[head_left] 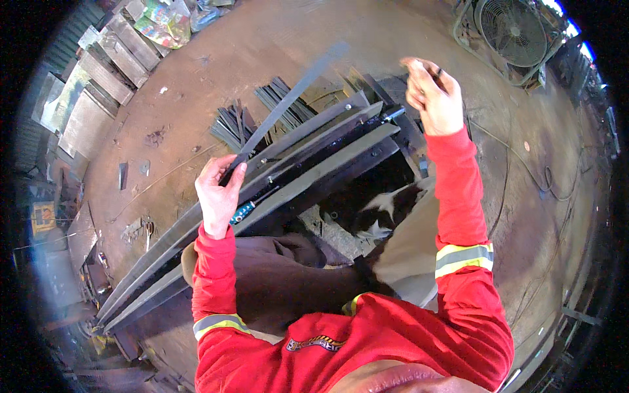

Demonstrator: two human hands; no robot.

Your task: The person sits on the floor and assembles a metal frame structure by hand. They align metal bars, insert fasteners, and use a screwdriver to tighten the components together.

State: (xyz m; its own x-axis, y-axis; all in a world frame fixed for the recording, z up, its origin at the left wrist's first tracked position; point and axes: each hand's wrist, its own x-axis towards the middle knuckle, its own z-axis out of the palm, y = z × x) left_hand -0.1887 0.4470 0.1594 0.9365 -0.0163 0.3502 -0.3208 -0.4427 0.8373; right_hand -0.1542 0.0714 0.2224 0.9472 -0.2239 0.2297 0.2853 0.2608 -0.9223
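Note:
A long, flat grey metal strip (295, 95) rises at a slant from my left hand (219, 196). Thumb and fingers pinch its lower end, and its far tip looks blurred. My right hand (436, 101) is raised at the upper right, apart from the strip, with its fingers closed together. Something small and dark shows by those fingers, too small to name. Below both hands, long dark steel bars (321, 177) run diagonally side by side. Just beyond them, two bundles of thin dark strips (284, 99) lie close together. A blue-green cylindrical object (243, 212) rests among the bars near my left wrist.
A large caged fan (514, 29) stands at the far right. A thin cable (504, 139) curves across the brown floor. Metal plates (108, 75) and plastic bags (164, 23) lie at the upper left. A black-and-white patched shape (386, 206) sits beneath the bars, close to my legs.

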